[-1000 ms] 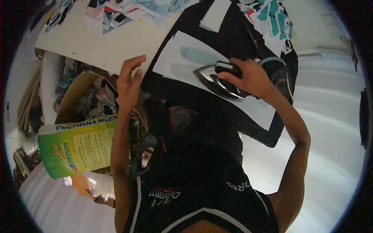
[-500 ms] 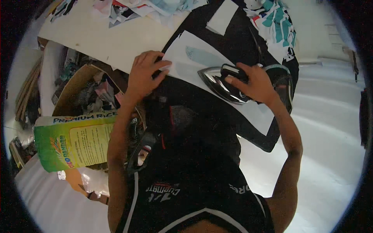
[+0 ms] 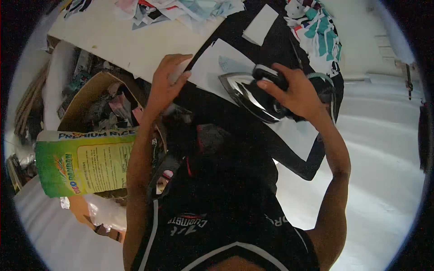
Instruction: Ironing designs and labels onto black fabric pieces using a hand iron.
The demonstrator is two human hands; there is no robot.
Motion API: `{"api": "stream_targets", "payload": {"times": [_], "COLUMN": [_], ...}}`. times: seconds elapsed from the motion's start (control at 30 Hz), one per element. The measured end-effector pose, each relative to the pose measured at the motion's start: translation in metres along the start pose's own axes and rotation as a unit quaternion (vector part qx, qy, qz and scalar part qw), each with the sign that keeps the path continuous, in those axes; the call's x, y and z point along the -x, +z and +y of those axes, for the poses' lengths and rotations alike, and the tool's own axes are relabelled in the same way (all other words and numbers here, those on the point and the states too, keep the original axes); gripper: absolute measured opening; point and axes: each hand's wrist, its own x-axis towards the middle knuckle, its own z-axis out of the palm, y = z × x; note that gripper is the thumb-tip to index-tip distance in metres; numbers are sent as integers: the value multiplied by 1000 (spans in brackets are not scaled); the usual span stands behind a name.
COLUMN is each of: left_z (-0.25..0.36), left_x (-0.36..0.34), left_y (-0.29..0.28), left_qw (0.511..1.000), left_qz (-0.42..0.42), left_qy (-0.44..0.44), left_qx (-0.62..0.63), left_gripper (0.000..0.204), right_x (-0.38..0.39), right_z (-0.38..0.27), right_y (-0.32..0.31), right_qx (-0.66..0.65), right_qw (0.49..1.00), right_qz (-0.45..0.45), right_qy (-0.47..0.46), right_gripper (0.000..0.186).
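Note:
A clothes iron [image 3: 246, 92] with a shiny metal body and black handle is in my right hand [image 3: 298, 88], fingers and thumb wrapped around the handle. It is over a white sheet [image 3: 205, 67] on a black cloth pad [image 3: 294, 160], and looks slightly raised and tilted. A pale blue-grey patch [image 3: 233, 64] shows on the sheet, partly covered by the iron. My left hand [image 3: 168, 83] is at the table edge beside the sheet's left end, thumb and fingers apart with nothing seen between them.
Fabric scraps lie in a pile [image 3: 181, 11] on the cream table [image 3: 135, 40]; teal and white strips [image 3: 321, 43] form another at right. A folded white piece [image 3: 261, 25] rests on the pad. Below left are a cardboard box [image 3: 86, 97] of scraps and a green-yellow sack [image 3: 86, 162].
The iron has shifted slightly left and appears lifted and tilted off the sheet. My left hand has drawn back from the sheet's left corner.

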Motion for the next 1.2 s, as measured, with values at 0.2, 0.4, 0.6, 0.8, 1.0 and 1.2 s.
{"api": "stream_targets", "payload": {"times": [0.2,0.4,0.6,0.8,1.0,1.2], "left_z": [-6,-15,-13,-15,-14,-14], "left_x": [-5,-4,-3,-5,-5,-6], "left_y": [-3,-11,-15,-13,-13,-14], "left_qw": [976,963,958,956,964,982], "left_qz": [40,12,27,16,11,12], "left_qy": [-62,-96,-107,-103,-98,-65], "left_qx": [203,253,266,274,249,176], "left_gripper": [31,31,30,26,20,20], "right_x": [-26,-38,-43,-42,-46,-47], "right_z": [-10,-20,-27,-24,-22,-21], "right_y": [14,20,18,23,26,33], "right_qx": [70,77,43,97,74,98], "right_qw": [994,995,997,993,996,991], "right_qz": [39,23,-61,6,-35,-36], "right_qy": [-77,-67,0,-67,-41,-83], "right_gripper": [60,67,68,68,66,62]}}
